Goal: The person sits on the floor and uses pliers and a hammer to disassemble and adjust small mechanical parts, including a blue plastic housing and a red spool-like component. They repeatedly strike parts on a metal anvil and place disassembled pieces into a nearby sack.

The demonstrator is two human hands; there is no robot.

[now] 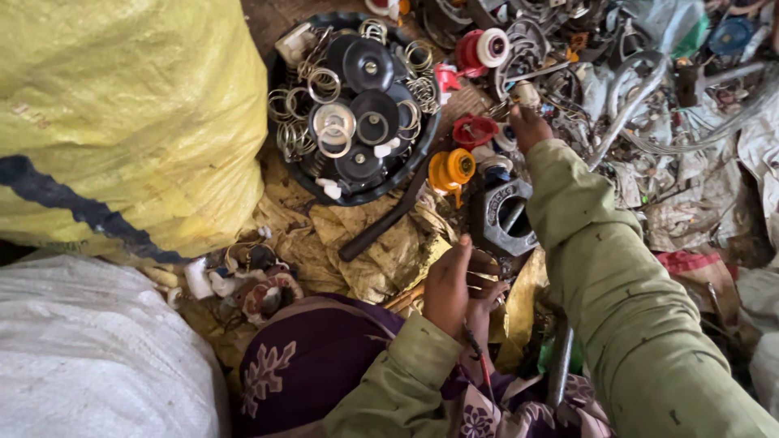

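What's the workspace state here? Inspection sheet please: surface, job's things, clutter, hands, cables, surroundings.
Surface: crumpled yellowish sheeting on the ground, dirty, partly covered.
Job's things: small pale part at the right hand's fingers, in the scrap pile; grey hexagonal metal block beside the left hand.
Clutter: round black tray of metal rings and black discs; orange spool; red and white spool; dark bar.
Hands: right hand reaching into the pile, grip unclear; left hand low, fingers curled, contents unclear.
Cables: tangled wires and tubes in the pile.
Surroundings: yellow sack, white sack.
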